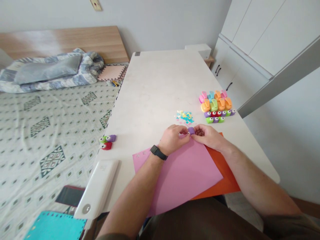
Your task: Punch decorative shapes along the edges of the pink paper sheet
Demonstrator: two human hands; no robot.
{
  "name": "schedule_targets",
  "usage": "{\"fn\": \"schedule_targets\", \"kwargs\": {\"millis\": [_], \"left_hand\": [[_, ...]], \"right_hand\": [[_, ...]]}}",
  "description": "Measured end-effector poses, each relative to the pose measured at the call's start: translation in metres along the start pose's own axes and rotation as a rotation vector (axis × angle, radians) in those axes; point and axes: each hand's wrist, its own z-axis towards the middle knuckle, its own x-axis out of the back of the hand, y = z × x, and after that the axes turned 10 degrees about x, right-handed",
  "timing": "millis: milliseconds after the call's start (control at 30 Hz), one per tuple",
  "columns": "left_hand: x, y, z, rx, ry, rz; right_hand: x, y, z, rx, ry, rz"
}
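A small purple paper punch (191, 130) with a white eye sits at the far edge of a pink sheet of paper (185, 170), between my two hands. My left hand (175, 138), with a dark watch at the wrist, is closed with its thumb and finger at the punch's left side. Against the punch's right side, my right hand (208, 136) pinches the sheet's edge between thumb and curled fingers. Small punched holes line the sheet's left corner. An orange sheet (221, 173) lies under the pink one. Beyond my hands is a pile of coloured star-like confetti (185, 116).
Several larger coloured punches (215, 100) and rows of small eyed punches (216, 114) stand at the right. More eyed punches (107, 142) sit on the left edge, near a long white device (98, 186). A teal perforated sheet (56, 226) lies lower left, beside the bed (57, 126).
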Motion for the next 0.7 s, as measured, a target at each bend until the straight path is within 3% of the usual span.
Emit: {"fn": "schedule_targets", "kwargs": {"millis": [700], "left_hand": [[0.0019,-0.0012,0.0001,-0.004,0.012,-0.021]], "right_hand": [[-0.0036,-0.0005,0.0014,0.131,0.041,-0.078]]}}
